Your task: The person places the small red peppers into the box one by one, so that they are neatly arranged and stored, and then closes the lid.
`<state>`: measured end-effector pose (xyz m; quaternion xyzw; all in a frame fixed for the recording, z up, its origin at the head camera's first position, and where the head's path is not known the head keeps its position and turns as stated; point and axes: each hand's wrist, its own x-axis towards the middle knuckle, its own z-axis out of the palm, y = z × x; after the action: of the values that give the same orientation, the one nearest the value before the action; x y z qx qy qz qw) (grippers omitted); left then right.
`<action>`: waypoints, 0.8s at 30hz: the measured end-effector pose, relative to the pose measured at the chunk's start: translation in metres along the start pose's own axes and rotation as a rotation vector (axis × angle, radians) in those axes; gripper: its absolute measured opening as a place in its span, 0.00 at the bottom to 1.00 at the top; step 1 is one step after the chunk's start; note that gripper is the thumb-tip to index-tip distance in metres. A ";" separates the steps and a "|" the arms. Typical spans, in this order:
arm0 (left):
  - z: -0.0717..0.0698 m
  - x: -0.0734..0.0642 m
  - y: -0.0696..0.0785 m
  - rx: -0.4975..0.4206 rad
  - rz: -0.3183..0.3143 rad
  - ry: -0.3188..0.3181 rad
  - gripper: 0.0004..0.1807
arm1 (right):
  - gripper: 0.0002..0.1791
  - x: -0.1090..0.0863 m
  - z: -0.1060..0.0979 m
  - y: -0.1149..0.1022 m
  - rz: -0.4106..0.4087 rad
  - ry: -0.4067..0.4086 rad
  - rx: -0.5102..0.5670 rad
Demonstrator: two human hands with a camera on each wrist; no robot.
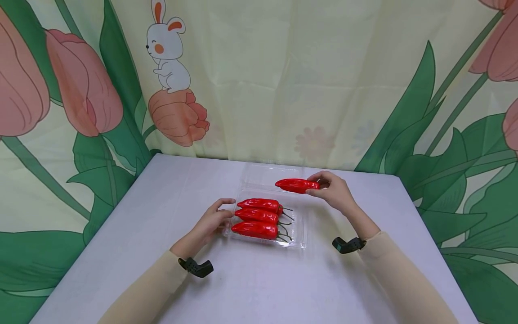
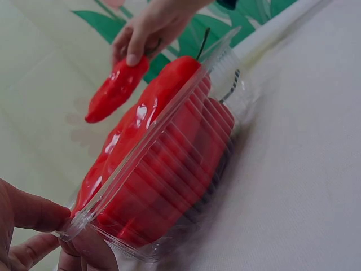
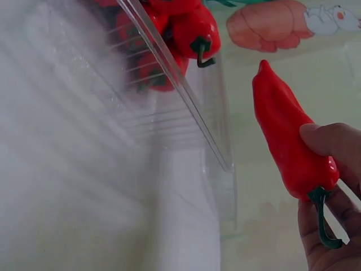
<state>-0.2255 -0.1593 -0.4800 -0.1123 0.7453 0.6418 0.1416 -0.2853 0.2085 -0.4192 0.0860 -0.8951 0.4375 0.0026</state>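
Note:
A clear plastic clamshell box [image 1: 298, 231] lies with its lid [image 1: 265, 173] folded back, several red peppers [image 1: 256, 215] stacked inside, stems to the right. My left hand [image 1: 211, 220] is at the box's left side; in the left wrist view its thumb and fingers pinch the corner of the rim [image 2: 76, 223]. Above the far right of the box, my right hand [image 1: 333, 191] holds one more red pepper [image 3: 287, 132] by its stem end, the tip pointing left. Its green stem [image 3: 321, 223] hangs between the fingers in the right wrist view.
The box rests on a white-covered table [image 1: 259, 283]. Behind the table hangs a curtain [image 1: 323, 81] printed with tulips and a rabbit. Each wrist wears a black camera band, one [image 1: 196, 267] on the left and one [image 1: 348, 245] on the right.

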 end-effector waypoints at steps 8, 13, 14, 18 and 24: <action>-0.001 0.000 -0.001 -0.002 0.010 -0.006 0.28 | 0.21 0.001 0.019 -0.012 -0.036 -0.034 -0.024; -0.001 0.002 -0.001 -0.008 0.011 -0.009 0.28 | 0.18 0.002 0.029 -0.019 -0.058 -0.046 -0.039; -0.001 0.002 -0.001 -0.009 0.011 -0.009 0.28 | 0.18 0.002 0.031 -0.020 -0.064 -0.050 -0.043; -0.001 0.002 -0.001 -0.013 0.011 -0.008 0.29 | 0.17 0.004 0.038 -0.024 -0.078 -0.063 -0.048; -0.001 0.001 -0.002 -0.016 0.011 -0.015 0.29 | 0.16 0.006 0.047 -0.032 -0.093 -0.088 -0.051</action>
<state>-0.2262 -0.1606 -0.4824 -0.1044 0.7396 0.6493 0.1429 -0.2827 0.1513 -0.4227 0.1466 -0.9003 0.4097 -0.0144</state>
